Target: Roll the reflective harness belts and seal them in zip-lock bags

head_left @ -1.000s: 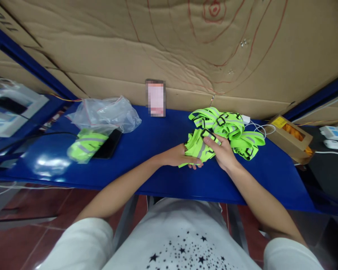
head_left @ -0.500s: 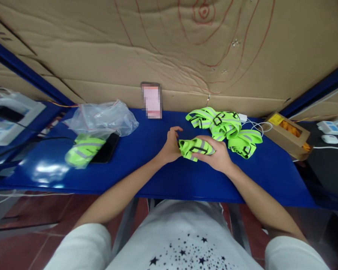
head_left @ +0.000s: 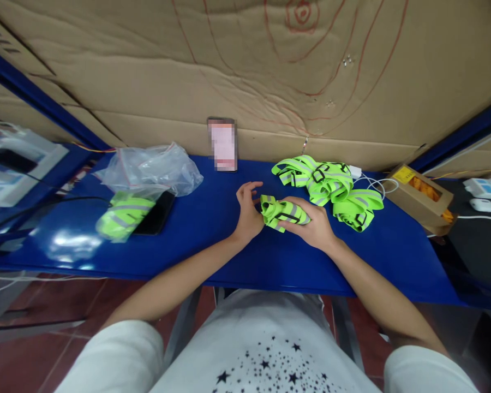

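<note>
A sheet of brown cardboard (head_left: 126, 65) with red rings drawn on it backs your blue table (head_left: 294, 267); reddish floor tiles (head_left: 41, 355) show below. Take the neon-yellow strap bundle (head_left: 291, 212) as the clock's centre, twelve towards the cardboard. It lies in your right hand (head_left: 316, 222), above the table's near half, rolled up with its grey stripe and black buckle part showing. That hand's fingers are closed around it, the thumb on the near side. Your left hand (head_left: 249, 215) is at nine o'clock, right by the loose end, fingers spread and half curled, gripping nothing; whether it touches the bundle you can't tell from here. More neon straps (head_left: 329, 183) lie heaped at one to two o'clock, another roll (head_left: 358, 210) at three, and an open-windowed carton (head_left: 419, 204) farther out at three. A phone (head_left: 223, 144) leans on the cardboard at eleven. Clear plastic bags (head_left: 151, 169) lie between nine and ten, with a bagged neon bundle (head_left: 125, 217) at nine, beside a dark flat device (head_left: 157, 215).
</note>
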`<state>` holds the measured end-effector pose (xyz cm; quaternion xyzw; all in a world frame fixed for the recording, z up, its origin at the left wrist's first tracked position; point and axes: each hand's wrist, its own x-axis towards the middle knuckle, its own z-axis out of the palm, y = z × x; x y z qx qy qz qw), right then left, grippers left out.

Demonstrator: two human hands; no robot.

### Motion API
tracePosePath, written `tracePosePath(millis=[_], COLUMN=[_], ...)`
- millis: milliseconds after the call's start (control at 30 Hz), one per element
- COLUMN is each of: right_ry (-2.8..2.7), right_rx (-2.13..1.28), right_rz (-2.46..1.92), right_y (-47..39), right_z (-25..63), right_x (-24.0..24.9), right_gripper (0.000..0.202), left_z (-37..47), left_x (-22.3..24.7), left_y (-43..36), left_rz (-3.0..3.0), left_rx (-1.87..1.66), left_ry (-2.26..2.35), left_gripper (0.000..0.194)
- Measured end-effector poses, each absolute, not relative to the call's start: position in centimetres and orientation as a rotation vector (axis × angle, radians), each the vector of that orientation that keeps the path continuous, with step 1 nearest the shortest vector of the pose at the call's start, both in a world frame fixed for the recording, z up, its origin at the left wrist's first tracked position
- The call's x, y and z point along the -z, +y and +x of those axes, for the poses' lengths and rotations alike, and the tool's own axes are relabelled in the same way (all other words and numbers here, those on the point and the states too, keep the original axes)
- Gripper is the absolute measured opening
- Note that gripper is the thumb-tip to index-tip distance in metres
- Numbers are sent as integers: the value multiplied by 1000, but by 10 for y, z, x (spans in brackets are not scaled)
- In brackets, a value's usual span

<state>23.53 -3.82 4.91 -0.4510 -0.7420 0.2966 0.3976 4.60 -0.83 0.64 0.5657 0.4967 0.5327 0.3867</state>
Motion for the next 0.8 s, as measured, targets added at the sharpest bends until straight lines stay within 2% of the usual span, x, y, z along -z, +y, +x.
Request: tracePosePath(millis=[100,267,400,433,467,600,733,800], right_ry=[-1901,-1843,-1642,-1614,-1599,-1576,-1506,-1522], right_rx=[-743,-780,-843,-848,-854,-914,-1008,-1055], right_rz=[-1099,-1168,-1185,-1185,-1185,-1178,-1197,-1204], right_y=[-38,-35,-27,-24,-22,-15,-12,-12], right_z=[234,232,234,235,236,240,242,243], right_x=[-49,-43,-35,-33,-32,-28,-27,-27], right_gripper=[45,48,45,43,41,37,47,45], left_z=[44,47,46,45,44,44,46,46], left_x=[-6,-9,-16,-17,-18,-17,-18,-18], left_y=[-5,-7,-7,-6,-5,-5,-8,-8], left_rz=[1376,1102,1122,1116,1103,1045,1009,1003], left_rx=[-1301,-1117,-1074,-1042,-1010,-896,-861,-864], left_ry=[1242,960,760,719,689,675,701,707], left_gripper=[76,88,122,125,123,87,78,74])
